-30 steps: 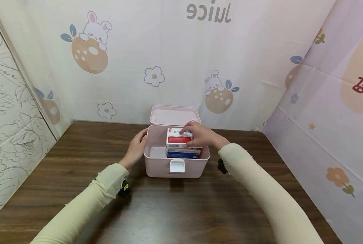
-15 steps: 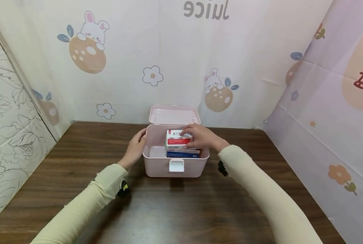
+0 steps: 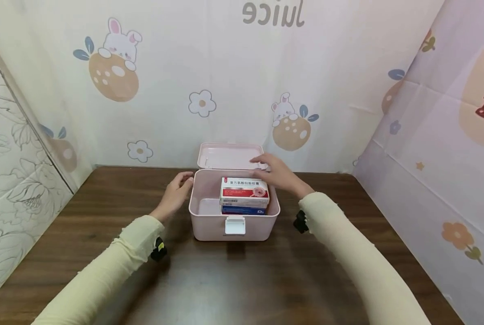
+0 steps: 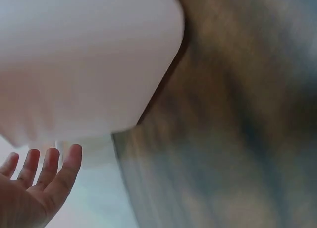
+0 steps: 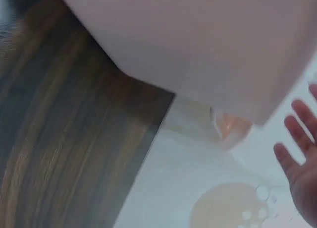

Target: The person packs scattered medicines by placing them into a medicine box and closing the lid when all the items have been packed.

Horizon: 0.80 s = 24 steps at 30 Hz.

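Observation:
A pink storage box (image 3: 209, 228) stands on the table with its lid (image 3: 230, 156) tipped back behind it. Inside, toward the right, a white and red medicine box (image 3: 244, 192) lies on top of a blue medicine box (image 3: 243, 210). My left hand (image 3: 176, 194) is at the box's left side, fingers relaxed near the rim; in the left wrist view its fingers look apart from the wall. My right hand (image 3: 280, 174) hovers over the back right corner, by the lid, with loose fingers and nothing held. The left part of the box shows its bare floor.
The brown wooden table (image 3: 225, 284) reaches back to a patterned cloth wall (image 3: 165, 104). Another cloth wall (image 3: 437, 149) rises along the right side. A white latch (image 3: 235, 225) hangs on the front of the storage box.
My right hand has let go of the white and red medicine box and risen back and right toward the lid. My left hand has shifted slightly left, away from the rim.

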Motion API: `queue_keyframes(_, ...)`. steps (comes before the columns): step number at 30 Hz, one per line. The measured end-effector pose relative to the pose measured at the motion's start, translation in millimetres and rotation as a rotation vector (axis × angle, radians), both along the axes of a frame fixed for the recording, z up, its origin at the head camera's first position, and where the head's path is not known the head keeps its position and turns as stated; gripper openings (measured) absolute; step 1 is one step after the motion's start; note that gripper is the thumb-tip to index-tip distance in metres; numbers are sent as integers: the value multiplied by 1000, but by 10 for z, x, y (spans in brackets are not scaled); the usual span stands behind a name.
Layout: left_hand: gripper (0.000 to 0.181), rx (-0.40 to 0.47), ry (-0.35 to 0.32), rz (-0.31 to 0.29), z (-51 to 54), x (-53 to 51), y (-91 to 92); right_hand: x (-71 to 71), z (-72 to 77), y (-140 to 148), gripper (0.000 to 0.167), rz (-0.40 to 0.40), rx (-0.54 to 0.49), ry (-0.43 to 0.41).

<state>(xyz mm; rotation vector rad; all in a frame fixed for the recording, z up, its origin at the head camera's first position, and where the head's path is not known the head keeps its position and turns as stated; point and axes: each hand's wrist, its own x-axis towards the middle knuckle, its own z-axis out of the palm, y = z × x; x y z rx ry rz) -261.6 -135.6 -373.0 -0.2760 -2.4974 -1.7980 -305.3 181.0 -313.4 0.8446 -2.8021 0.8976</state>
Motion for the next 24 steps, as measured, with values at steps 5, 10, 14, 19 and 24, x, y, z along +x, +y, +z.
queue_keyframes(5,50,-28,-96,19,66,-288,-87,-203,-104,167,42,-215,-156,-59)
queue_keyframes(10,53,-16,-222,-12,36,-560,-61,-360,-312,237,45,-332,-210,-216)
queue_keyframes(14,53,88,-314,-43,-52,-714,12,-448,-491,216,44,-343,-310,-352)
queue_keyframes(19,49,154,-334,-35,-59,-828,107,-530,-567,174,44,-394,-466,-503)
queue_keyframes(24,42,175,-315,19,83,-948,137,-662,-445,118,45,-438,-610,-598)
